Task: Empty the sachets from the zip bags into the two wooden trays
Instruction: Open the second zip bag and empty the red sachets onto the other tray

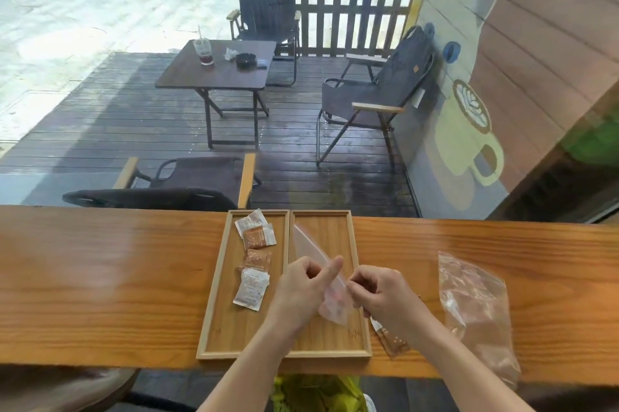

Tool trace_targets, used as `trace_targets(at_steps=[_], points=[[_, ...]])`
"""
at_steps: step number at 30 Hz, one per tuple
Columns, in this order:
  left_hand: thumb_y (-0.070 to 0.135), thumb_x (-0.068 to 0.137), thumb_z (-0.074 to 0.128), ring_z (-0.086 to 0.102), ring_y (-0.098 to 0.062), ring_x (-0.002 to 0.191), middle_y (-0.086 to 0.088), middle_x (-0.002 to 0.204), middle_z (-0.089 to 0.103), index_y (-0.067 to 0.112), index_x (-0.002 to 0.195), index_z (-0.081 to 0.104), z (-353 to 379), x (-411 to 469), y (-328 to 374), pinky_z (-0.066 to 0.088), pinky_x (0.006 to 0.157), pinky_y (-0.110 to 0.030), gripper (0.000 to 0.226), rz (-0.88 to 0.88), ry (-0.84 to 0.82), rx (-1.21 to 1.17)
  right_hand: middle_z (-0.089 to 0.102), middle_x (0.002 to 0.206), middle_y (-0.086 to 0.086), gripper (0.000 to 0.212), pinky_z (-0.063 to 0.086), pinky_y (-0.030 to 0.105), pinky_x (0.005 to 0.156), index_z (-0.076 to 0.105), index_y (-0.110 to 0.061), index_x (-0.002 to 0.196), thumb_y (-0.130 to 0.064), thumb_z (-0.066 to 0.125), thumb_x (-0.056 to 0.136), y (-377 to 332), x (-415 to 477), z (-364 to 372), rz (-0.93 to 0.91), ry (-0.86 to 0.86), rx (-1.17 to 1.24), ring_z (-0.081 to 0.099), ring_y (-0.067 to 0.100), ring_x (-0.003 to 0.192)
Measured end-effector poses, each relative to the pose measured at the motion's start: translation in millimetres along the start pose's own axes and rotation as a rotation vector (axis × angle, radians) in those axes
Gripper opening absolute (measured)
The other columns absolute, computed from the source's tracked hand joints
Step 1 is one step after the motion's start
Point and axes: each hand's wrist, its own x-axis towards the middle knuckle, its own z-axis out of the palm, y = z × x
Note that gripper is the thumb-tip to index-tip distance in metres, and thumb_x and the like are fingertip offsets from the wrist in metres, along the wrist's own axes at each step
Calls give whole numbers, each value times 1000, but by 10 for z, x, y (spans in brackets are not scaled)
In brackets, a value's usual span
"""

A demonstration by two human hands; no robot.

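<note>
left hand (303, 287): fingers curled, thumb raised | right hand (385, 294): fingers pinched | forearms converging

surface (100, 277): orange-brown, streaked wood grain
trays (214, 294): pale wood
sachets (256, 237): white and orange-brown, white dots
zip bags (475, 304): clear

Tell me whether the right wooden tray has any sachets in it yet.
Apparently none: the right tray shows bare wood around the zip bag held over it; the hands hide part. The sachets lie in the left tray.
</note>
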Motion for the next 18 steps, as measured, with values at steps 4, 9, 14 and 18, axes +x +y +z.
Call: trace_targets(at_steps=[4, 9, 14, 18], points=[[38, 91, 49, 56, -7, 61, -1, 68, 60, 15, 74, 61, 46, -104, -7, 48, 59, -21, 31, 57, -121, 59, 59, 62, -7, 28, 43, 17, 51, 58, -28, 66, -15, 55, 90, -33, 31, 38, -40, 8, 28, 54, 0, 52], [23, 95, 46, 53, -1, 52, 5, 60, 56, 20, 64, 57, -6, -136, -16, 46, 54, -19, 32, 129, -116, 53, 60, 63, -6, 20, 46, 19, 51, 61, -23, 68, -18, 59, 88, -36, 47, 85, -39, 25, 3, 54, 2, 54], [24, 88, 50, 50, -13, 53, -3, 57, 55, 15, 59, 55, -43, -144, -89, 48, 54, -40, 32, 163, -108, 261, 53, 59, -4, 21, 37, 20, 51, 53, -17, 62, -22, 58, 81, 31, 86, 87, 49, 161, -91, 45, 6, 54], [21, 82, 58, 48, -9, 54, 2, 60, 53, 18, 58, 48, -54, -143, -90, 44, 54, -29, 26, 166, -17, 392, 54, 68, -4, 10, 42, 19, 55, 55, -17, 73, -15, 61, 79, 74, 93, 120, 113, 61, -62, 48, 6, 61]])
